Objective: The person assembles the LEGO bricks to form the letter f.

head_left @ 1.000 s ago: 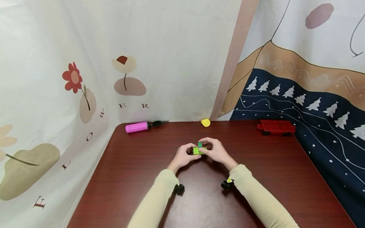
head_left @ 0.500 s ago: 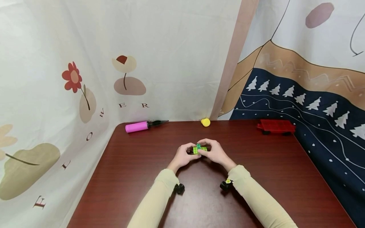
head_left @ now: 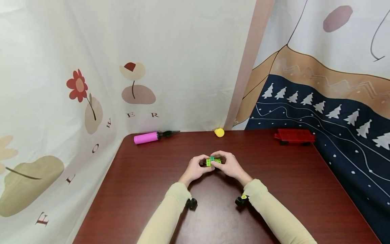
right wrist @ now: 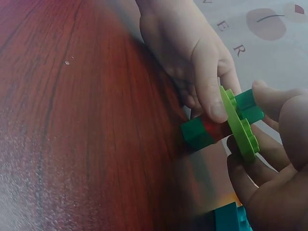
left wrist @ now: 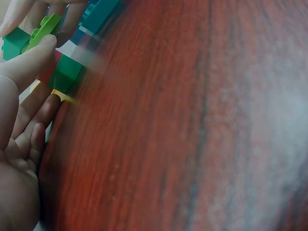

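Observation:
My left hand (head_left: 196,168) grips a small toy brick build by its left end. A lime-green plate brick (right wrist: 238,127) lies across its middle, with its studs upward. Under it show a red brick (right wrist: 215,130) and a dark green brick (right wrist: 196,135). My right hand (head_left: 230,165) pinches a green brick (right wrist: 248,103) on the studs of the lime plate, its thumb against the brick's side. Whether it is fully seated I cannot tell. Beneath the right fingers a teal brick (right wrist: 228,219) shows partly; its link to the build is hidden.
Along the back edge of the brown table (head_left: 201,217) lie a pink hand pump (head_left: 146,138) with a black nozzle, a small round yellow object (head_left: 219,132) and a red toy wagon (head_left: 294,136). Printed cloth (head_left: 189,61) hangs behind the table.
The green brick in my right hand has shifted slightly left and down against the lime plate. My left hand keeps its grip nearly still. The head view tilts a little.

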Tool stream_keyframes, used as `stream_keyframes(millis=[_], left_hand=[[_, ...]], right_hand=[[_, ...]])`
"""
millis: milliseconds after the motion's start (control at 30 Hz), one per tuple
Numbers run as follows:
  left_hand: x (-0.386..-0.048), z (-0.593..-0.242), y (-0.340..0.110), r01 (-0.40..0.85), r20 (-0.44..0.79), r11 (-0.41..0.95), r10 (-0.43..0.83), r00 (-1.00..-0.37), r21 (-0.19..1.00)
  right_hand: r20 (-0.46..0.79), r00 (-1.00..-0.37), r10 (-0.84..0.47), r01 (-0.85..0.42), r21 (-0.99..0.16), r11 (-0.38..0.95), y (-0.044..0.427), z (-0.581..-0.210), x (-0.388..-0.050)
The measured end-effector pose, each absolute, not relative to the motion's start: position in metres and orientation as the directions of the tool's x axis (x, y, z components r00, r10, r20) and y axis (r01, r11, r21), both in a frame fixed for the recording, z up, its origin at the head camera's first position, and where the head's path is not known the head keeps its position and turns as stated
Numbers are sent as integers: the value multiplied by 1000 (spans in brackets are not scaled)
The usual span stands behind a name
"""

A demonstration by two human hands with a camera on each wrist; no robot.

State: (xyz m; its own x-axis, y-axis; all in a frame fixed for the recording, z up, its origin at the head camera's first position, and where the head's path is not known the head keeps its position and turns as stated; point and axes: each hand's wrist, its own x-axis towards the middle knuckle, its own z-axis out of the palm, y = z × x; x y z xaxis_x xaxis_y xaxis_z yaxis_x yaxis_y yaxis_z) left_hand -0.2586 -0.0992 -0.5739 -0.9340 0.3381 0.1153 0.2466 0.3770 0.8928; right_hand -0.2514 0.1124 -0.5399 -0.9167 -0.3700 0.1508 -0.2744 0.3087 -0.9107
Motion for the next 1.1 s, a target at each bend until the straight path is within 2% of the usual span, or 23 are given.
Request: stream_keyframes(millis=[400, 667, 900, 1100], left_hand=[[-261, -572, -98, 262, 129, 371, 347, -929, 891], [-261, -574, -99, 268, 131, 385, 346, -929, 883], [-263, -575, -100, 249, 119, 385, 330, -937, 889], [-260, -576, -98, 240, 106, 394, 331, -938, 887]], right_hand=[[222, -899, -377, -345, -889, 300, 114, -545, -253], [227, -907, -355, -374, -821, 431, 111, -550, -254], [291, -876, -384, -451, -777, 440, 109, -549, -255], [299, -876, -378, -455, -771, 445, 110, -551, -253]])
